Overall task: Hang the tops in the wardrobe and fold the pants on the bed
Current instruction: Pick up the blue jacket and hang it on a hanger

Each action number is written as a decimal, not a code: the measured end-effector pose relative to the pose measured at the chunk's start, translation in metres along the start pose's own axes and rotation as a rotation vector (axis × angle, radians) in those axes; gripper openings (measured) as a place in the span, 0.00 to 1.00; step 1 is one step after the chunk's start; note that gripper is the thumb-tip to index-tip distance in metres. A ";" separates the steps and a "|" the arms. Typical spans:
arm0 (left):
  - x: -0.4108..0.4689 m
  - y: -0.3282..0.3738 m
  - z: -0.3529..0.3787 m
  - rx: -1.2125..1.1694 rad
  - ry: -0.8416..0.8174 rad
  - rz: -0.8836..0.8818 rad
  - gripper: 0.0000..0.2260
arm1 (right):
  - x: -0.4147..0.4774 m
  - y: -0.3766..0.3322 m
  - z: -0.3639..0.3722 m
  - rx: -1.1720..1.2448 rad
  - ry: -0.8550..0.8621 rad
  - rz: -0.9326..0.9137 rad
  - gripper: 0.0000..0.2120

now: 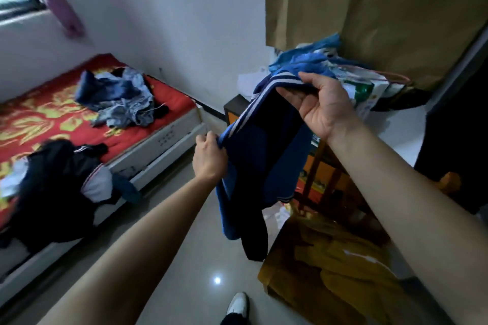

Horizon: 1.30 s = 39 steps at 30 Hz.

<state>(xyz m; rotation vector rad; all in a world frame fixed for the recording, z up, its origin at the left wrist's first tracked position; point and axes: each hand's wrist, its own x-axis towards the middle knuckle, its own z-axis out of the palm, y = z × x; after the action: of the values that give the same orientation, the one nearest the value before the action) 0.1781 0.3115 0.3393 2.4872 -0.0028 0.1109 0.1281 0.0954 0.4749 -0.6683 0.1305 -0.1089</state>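
Blue top (264,155), pinched in left hand (208,158) fingers, right hand (322,105) fingers

A home bedroom: bed (158,140) strewn with clothes (118,97)

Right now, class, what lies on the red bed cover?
A denim heap and a dark clothes pile lie on the red bed cover; anything beneath them is hidden.

Both arms outstretched; left hand (210,157) clenched on garment (264,155), right hand (326,111) higher, fingers (293,97) curled round it
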 end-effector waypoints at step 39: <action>-0.554 -0.349 -0.538 0.054 1.476 -0.433 0.03 | -0.395 0.568 0.414 -1.456 -1.344 0.425 0.06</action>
<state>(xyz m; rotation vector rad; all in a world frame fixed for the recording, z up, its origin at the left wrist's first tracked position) -0.4065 0.9017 0.5090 1.8290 1.1064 1.6605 -0.1640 0.8465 0.4764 -1.9891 -1.0517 0.9423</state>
